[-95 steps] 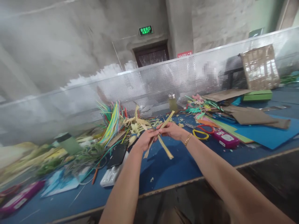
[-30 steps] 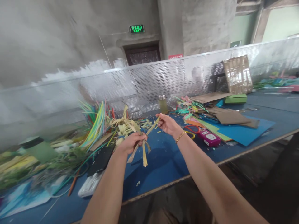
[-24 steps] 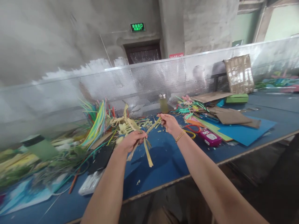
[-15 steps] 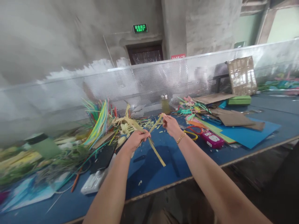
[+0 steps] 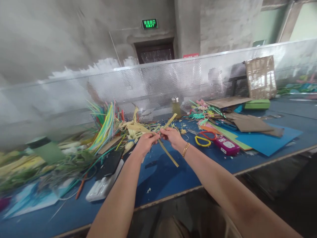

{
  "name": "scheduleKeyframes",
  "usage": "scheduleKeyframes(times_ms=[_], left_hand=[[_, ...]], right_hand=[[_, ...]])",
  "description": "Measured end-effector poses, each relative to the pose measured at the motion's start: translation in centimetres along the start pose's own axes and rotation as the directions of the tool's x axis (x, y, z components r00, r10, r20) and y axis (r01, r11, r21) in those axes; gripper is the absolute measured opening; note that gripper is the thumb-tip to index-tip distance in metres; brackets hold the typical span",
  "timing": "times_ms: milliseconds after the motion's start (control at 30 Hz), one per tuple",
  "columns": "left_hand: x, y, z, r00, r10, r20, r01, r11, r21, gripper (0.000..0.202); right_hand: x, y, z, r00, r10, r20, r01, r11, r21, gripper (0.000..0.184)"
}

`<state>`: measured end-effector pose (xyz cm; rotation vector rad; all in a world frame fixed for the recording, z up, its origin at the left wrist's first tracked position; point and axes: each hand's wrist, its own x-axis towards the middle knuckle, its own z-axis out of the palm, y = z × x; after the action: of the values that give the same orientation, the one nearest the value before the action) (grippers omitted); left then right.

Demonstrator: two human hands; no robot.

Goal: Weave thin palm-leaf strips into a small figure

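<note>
Evidently, pale strips (image 5: 170,121) are held pinched between left hand (image 5: 145,142) and right hand (image 5: 172,137), apparently for shaping, and the loose end (image 5: 169,154) below the grip seemingly needs steadying.

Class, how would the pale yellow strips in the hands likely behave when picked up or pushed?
The pale yellow strips look thin, so they are probably light for their length. Free ends jut out fairly straight from the left hand and right hand, suggesting some stiffness. Being flat, they would probably slide, not roll.
</note>
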<state>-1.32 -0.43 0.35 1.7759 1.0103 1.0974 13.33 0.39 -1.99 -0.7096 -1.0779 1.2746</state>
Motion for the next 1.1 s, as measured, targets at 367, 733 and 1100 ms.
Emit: scheduleKeyframes(times_ms=[367,733,1100], left_hand=[[-0.7,0.9,-0.7,0.981,-0.127,0.147,0.137,0.989,-0.057,0.026],[-0.2,0.0,-0.5,0.969,-0.232,-0.08,0.196,0.927,-0.318,0.035],[-0.4,0.5,-0.2,0.981,0.028,-0.192,-0.032,0.999,-0.017,0.023]], right_hand=[[1.6,-3.4,-4.3,0.939,0.016,-0.343,0.088,0.954,0.286,0.025],[-0.9,-2.9,-1.7,0.995,0.013,0.102,0.033,0.901,-0.433,0.027],[-1.2,-0.3,0.1,0.982,0.084,0.169,-0.06,0.988,-0.142,0.026]])
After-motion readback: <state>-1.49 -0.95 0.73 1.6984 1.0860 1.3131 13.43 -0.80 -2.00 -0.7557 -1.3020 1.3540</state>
